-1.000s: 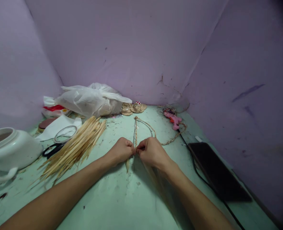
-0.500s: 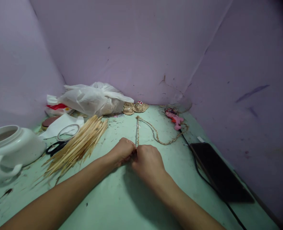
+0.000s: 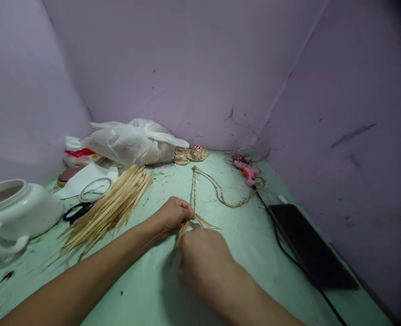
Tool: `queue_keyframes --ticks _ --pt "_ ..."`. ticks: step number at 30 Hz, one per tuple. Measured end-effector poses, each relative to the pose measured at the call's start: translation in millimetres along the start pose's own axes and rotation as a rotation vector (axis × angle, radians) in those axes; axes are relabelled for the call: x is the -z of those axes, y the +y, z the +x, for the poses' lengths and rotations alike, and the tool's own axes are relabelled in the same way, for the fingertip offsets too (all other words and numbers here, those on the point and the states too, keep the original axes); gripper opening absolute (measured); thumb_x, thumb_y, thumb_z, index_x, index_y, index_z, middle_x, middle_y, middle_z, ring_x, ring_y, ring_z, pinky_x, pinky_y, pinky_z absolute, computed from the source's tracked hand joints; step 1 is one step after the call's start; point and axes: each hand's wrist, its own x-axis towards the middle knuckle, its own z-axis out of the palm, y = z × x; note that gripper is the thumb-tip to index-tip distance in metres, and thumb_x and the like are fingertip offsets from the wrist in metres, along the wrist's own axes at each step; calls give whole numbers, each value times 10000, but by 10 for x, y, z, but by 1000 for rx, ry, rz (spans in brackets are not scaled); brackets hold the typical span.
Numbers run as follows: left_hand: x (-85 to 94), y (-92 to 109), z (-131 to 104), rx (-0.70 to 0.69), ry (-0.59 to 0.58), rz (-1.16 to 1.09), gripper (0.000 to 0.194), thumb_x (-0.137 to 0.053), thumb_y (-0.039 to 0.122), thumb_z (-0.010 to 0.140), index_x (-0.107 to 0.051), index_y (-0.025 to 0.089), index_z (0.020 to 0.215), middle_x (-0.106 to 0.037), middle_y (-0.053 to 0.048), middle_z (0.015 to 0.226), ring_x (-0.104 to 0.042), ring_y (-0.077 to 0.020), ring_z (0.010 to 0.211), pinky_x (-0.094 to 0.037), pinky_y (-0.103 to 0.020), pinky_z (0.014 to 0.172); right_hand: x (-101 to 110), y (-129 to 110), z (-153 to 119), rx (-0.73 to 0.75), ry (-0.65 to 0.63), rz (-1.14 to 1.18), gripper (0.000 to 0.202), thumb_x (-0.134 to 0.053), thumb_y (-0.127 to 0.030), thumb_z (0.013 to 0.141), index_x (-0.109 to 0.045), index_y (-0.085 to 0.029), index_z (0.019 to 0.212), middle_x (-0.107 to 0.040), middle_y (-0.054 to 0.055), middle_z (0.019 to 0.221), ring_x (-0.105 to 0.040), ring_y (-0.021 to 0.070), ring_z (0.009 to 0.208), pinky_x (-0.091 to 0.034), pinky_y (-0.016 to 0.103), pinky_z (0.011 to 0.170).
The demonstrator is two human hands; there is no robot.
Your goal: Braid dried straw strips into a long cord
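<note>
Since a second ago the right hand [image 3: 203, 258] has drawn back toward the near edge of the tabletop [image 3: 152, 290], pulling loose straw strands [image 3: 186, 226] out from the left hand [image 3: 175, 213]. From the head view, the left fingers pinch the near end of the braided straw cord [image 3: 194, 188], which runs away toward the far edge and loops right toward a pink glue gun [image 3: 246, 170]. Right fingers are curled under, apparently around the strands; the grip itself is hidden. Such straw looks light, thin and brittle, best held close to the braid. A bundle of straw stalks [image 3: 113, 206] lies left.
</note>
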Motion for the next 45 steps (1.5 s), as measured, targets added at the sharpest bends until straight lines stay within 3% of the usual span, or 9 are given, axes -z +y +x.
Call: queue_keyframes --ticks 5,9,11,16,20,28,33,38,45 --pt "18 1 -4 -72 10 57 87 -512 216 511 -500 130 506 -333 69 345 -226 -31 329 -130 -186 357 147 480 203 -214 284 379 203 -441 -197 678 -606 -125 584 -546 37 521 -472 113 514 -271 220 467" --pt "30 10 -22 -140 24 175 124 -503 235 542 -511 120 497 -332 63 359 -236 -35 366 -160 -184 383 -23 605 414 -197 -33 1089 135 -439 -148 633 -554 -118 569 -490 -8 484 -429 74 454 -300 192 459" --pt "28 8 -35 -171 56 261 129 -484 219 561 -522 114 496 -349 55 381 -244 -38 391 -177 -181 398 -115 574 450 -215 -61 1250 125 -438 -133 616 -511 -128 516 -453 -22 443 -387 61 407 -279 188 422" --pt "9 -2 -77 -260 140 533 162 -429 177 596 -550 115 508 -399 30 444 -312 -63 450 -214 -181 428 -308 555 447 -241 70 1210 196 -485 -211 619 -434 -153 439 -309 -69 351 -206 33 331 -121 205 362" --pt "11 -3 -116 -355 193 769 189 -414 159 621 -570 128 520 -464 -1 479 -395 -93 490 -235 -193 452 -439 583 467 -208 161 1275 208 -510 -279 621 -477 -140 470 -374 -54 378 -248 35 353 -143 201 376" --pt "-18 34 -243 -388 210 1227 256 -390 246 713 -626 149 715 -601 -110 667 -551 -199 629 -349 -270 562 -449 564 476 -197 162 1399 195 -559 -285 583 -531 -122 482 -484 -19 422 -321 45 390 -205 194 408" --pt "-116 108 -359 -285 285 1312 243 -415 221 703 -624 139 795 -608 -135 728 -571 -242 718 -381 -310 615 -459 479 471 -257 237 1387 141 -567 -216 548 -517 -125 452 -459 -34 406 -316 44 396 -201 192 406" --pt "-293 131 -523 -227 339 1185 209 -445 205 725 -610 135 834 -605 -125 735 -567 -228 760 -380 -322 692 -460 435 460 -309 279 1507 77 -571 -183 523 -561 -118 481 -480 -32 407 -354 51 396 -243 192 411" --pt "-481 -87 -555 -342 288 1223 264 -375 115 750 -592 96 900 -607 -156 770 -573 -217 705 -406 -292 592 -402 477 415 -240 123 1772 109 -616 -212 521 -610 -110 562 -577 14 491 -483 94 454 -355 216 480"
